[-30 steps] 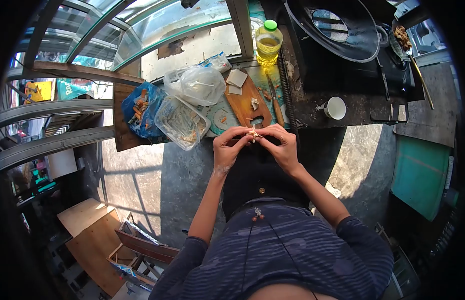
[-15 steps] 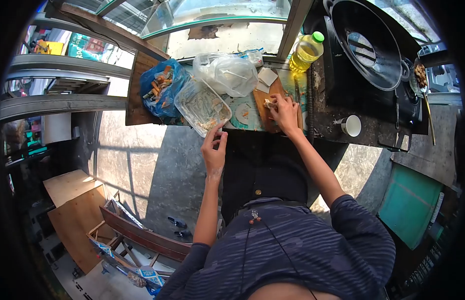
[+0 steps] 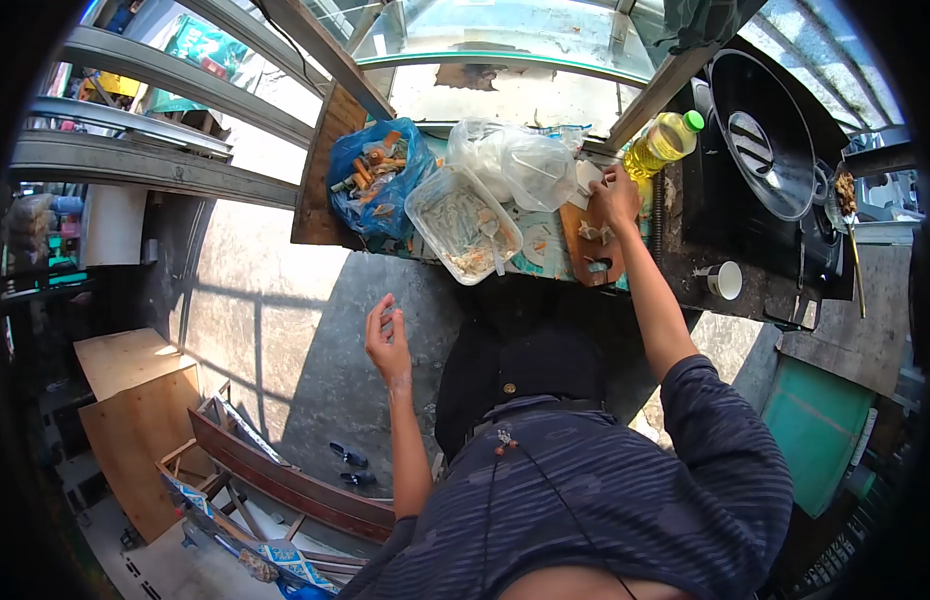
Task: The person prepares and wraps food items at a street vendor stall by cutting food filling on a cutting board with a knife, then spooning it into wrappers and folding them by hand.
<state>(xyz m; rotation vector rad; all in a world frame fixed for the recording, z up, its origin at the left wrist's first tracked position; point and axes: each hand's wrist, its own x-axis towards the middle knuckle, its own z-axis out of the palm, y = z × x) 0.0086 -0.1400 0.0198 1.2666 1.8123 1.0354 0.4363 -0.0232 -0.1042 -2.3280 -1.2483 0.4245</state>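
My right hand (image 3: 617, 203) is at the upper part of a wooden cutting board (image 3: 575, 238), its fingers pinched at the edge of a small stack of white square sheets (image 3: 586, 178). Just below that hand, small pale crumpled pieces (image 3: 592, 232) lie on the board. My left hand (image 3: 388, 342) hangs over the floor in front of the table, fingers apart and holding nothing. Left of the board stands a clear plastic tub (image 3: 425, 215) with a shredded filling and a spoon handle (image 3: 500, 262) leaning out over its near edge.
A blue plastic bag (image 3: 418, 160) of vegetable scraps and a clear plastic bag (image 3: 540, 170) stand behind the tub. Rightward are an oil bottle (image 3: 663, 143) with a green cap, a white cup (image 3: 724, 280) and a large black wok (image 3: 785, 190) on a stove.
My left hand has drawn back from the tub, down and left. My right hand has left the pale piece on the board and moved up to the white sheets. The view has shifted.
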